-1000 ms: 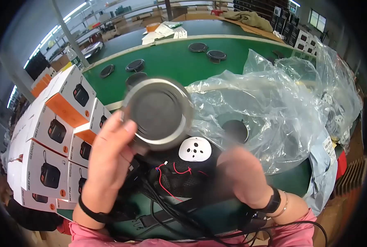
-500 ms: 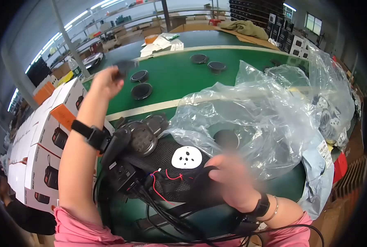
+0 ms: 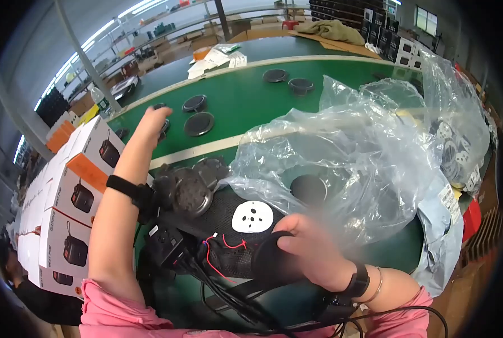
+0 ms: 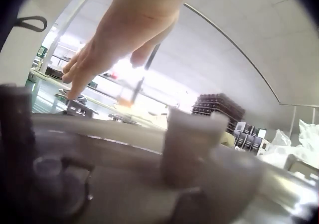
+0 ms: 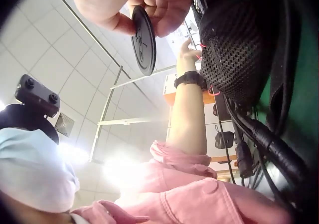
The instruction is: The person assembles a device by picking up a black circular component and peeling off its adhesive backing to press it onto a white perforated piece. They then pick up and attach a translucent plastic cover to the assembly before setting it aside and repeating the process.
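My left hand (image 3: pixel 153 125) reaches out over the green surface at the far left, beside a round black piece (image 3: pixel 164 130) partly hidden behind it. The left wrist view shows this hand (image 4: pixel 112 42) with straight fingers pointing down, fingertips near a dark round piece (image 4: pixel 79 108). Near the front, my right hand (image 3: pixel 314 253) pinches a thin black disc (image 3: pixel 269 258) above a black mesh item (image 3: pixel 234 260). In the right wrist view the disc (image 5: pixel 144 42) hangs edge-on from the hand (image 5: pixel 149 4). A white disc with holes (image 3: pixel 252 217) lies on the mesh.
Several round black pieces (image 3: pixel 199 124) lie on the green surface (image 3: pixel 234 101). Dark round parts (image 3: pixel 192 191) sit beside the left forearm. White boxes (image 3: pixel 74 197) are stacked left, a clear plastic bag (image 3: pixel 347 152) spreads right, and black cables (image 3: pixel 229 298) run along the front.
My left hand has gone from the middle to the far left, and the large round piece it held is no longer in its grip. My right hand has stayed near the front, now pinching the black disc.
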The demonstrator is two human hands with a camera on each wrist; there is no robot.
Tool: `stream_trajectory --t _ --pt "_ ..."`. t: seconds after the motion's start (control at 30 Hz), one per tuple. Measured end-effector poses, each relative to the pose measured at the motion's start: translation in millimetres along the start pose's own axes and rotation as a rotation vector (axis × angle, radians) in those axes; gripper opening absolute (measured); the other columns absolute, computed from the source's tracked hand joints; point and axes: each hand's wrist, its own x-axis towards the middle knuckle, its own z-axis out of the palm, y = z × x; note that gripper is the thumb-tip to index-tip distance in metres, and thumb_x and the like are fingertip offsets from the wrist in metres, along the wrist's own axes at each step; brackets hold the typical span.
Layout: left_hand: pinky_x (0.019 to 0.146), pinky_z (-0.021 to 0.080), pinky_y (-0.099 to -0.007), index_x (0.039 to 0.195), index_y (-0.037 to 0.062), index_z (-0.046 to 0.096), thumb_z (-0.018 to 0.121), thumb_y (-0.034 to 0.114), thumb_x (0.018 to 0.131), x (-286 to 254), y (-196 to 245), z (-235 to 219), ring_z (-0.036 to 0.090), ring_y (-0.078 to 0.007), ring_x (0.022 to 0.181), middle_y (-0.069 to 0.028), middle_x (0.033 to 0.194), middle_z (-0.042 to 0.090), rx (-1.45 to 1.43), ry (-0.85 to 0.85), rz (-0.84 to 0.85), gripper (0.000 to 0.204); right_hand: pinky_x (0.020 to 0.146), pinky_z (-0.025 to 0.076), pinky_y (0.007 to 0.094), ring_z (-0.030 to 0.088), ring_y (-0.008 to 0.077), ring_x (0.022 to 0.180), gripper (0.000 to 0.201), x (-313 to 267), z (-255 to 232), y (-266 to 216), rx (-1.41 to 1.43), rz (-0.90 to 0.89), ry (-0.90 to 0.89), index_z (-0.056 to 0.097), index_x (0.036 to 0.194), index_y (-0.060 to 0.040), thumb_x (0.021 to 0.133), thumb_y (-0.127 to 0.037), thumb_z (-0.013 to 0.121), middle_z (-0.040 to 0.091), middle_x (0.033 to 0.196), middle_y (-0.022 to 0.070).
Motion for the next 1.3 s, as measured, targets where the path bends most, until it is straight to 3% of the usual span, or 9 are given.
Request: stream_trajectory --t 0.07,0.13,0.27,0.47,0.6,0.73,0.83,0.97,1.3 --pt "0.093 0.030 -0.0313 0.126 0.0000 0.033 0.049 0.025 0.079 -16 3 8 0.039 -0.0220 0.114 -0.0138 0.124 0.041 0.349 -0.010 0.325 0.055 0.070 0.044 0.0205 0.053 0.0074 0.080 0.012 0 1 0 -0.025 -0.017 0.000 0.050 0.095 -0.0005 0.083 -0.003 0.048 0.057 0.089 0.0031" --pt "0.084 0.038 -0.0262 0.116 -0.0010 0.046 0.054 0.024 0.078 -64 17 16 0.050 -0.0183 0.100 -0.0114 0.111 0.053 0.601 -0.221 0.533 0.046 0.070 0.044 0.0203 0.053 0.0072 0.080 0.012 0 2 0 -0.053 -0.038 -0.009 0.050 0.094 -0.0002 0.083 -0.002 0.048 0.057 0.089 0.0033" --pt "0.087 0.039 -0.0345 0.113 -0.0027 0.047 0.063 0.043 0.064 -116 15 25 0.051 -0.0332 0.097 -0.0226 0.102 0.054 1.229 -0.557 0.371 0.069 0.071 0.043 0.0205 0.053 0.0073 0.080 0.012 0 4 0 -0.054 -0.079 -0.002 0.050 0.094 0.0004 0.082 -0.002 0.048 0.057 0.089 0.0041" --pt "0.086 0.038 -0.0355 0.120 -0.0061 0.036 0.065 0.038 0.060 -129 -35 26 0.048 -0.0355 0.099 -0.0248 0.102 0.052 1.273 -0.293 0.512 0.080 0.072 0.043 0.0212 0.054 0.0086 0.080 0.013 -1 7 0 -0.033 -0.117 -0.007 0.050 0.094 0.0001 0.082 -0.001 0.047 0.057 0.090 0.0051" --pt "0.086 0.038 -0.0360 0.121 -0.0030 0.036 0.059 0.022 0.061 -138 -33 20 0.050 -0.0325 0.097 -0.0220 0.103 0.052 0.929 -0.179 0.642 0.069 0.072 0.044 0.0221 0.054 0.0095 0.080 0.013 -1 6 -1 0.007 -0.100 -0.004 0.050 0.094 -0.0003 0.081 -0.001 0.047 0.058 0.090 0.0056" --pt "0.084 0.040 -0.0299 0.121 -0.0032 0.037 0.049 0.021 0.073 -149 -31 8 0.050 -0.0221 0.102 -0.0134 0.110 0.051 -0.055 -0.164 0.319 0.055 0.072 0.044 0.0226 0.055 0.0099 0.080 0.013 0 7 0 -0.007 -0.111 0.013 0.050 0.094 -0.0004 0.081 0.000 0.047 0.058 0.089 0.0056" --pt "0.089 0.037 -0.0371 0.118 -0.0035 0.039 0.035 0.028 0.078 -157 -30 -5 0.047 -0.0260 0.105 -0.0148 0.114 0.048 -0.813 -0.551 0.106 0.051 0.072 0.044 0.0227 0.055 0.0103 0.080 0.013 0 6 0 0.022 -0.112 -0.004 0.050 0.094 -0.0007 0.081 0.000 0.047 0.058 0.088 0.0060" --pt "0.091 0.036 -0.0410 0.116 -0.0062 0.040 0.029 0.030 0.079 -169 -34 -9 0.046 -0.0296 0.106 -0.0179 0.116 0.047 -1.047 -0.768 0.072 0.053 0.073 0.044 0.0228 0.055 0.0108 0.080 0.013 1 5 1 0.019 -0.094 0.014 0.050 0.094 -0.0007 0.081 0.000 0.047 0.059 0.089 0.0065" --pt "0.095 0.030 -0.0440 0.119 -0.0056 0.038 0.027 0.034 0.084 -225 -22 10 0.044 -0.0336 0.109 -0.0206 0.120 0.043 -0.900 -0.704 -0.337 0.054 0.073 0.043 0.0231 0.055 0.0108 0.081 0.015 0 5 -1 -0.007 -0.089 0.021 0.051 0.093 -0.0007 0.079 0.001 0.048 0.057 0.089 0.0053"
